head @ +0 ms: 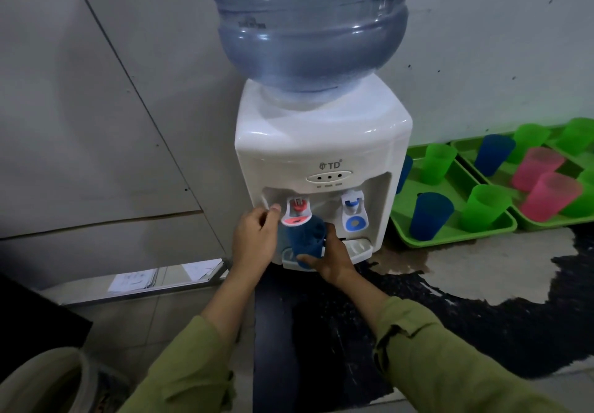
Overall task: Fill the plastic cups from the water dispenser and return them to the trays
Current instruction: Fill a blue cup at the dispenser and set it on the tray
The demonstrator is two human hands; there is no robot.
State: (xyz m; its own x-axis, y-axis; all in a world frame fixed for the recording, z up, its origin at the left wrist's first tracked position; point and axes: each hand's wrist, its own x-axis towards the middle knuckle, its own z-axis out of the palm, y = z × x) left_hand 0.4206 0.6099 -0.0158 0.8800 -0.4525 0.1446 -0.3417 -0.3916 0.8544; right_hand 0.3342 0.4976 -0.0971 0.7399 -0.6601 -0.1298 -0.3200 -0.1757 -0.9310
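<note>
Centrally, just below mid-frame, we found the right hand [332,260] wrapped round the blue cup [305,239] from the lower right, fingers curled about its lower half. The cup's mouth was raised close under the red tap [297,211]. We judged that this low grip kept the fingers clear of the stream and set the rim beneath the spout. The left hand [254,236] lay immediately left of the same tap, fingers curled and thumb reaching towards the lever. Whether it actually pressed or gripped the lever, we could not tell, nor could we see any water flowing.

Around the hands stood the white water dispenser [321,155], with the blue tap [353,216] unused to the right. Its drip tray [358,247] lay beneath the cup, placed, we supposed, to catch overflow. The inverted water bottle [308,27] filled the upper centre.

At the right edge, the near tray [450,239] and the far tray [546,225] sat side by side on the dark counter [482,316]. They held upright green, blue and pink cups [485,207], close enough, we judged, for a short carry back. Whether those cups held water, we could not tell.
</note>
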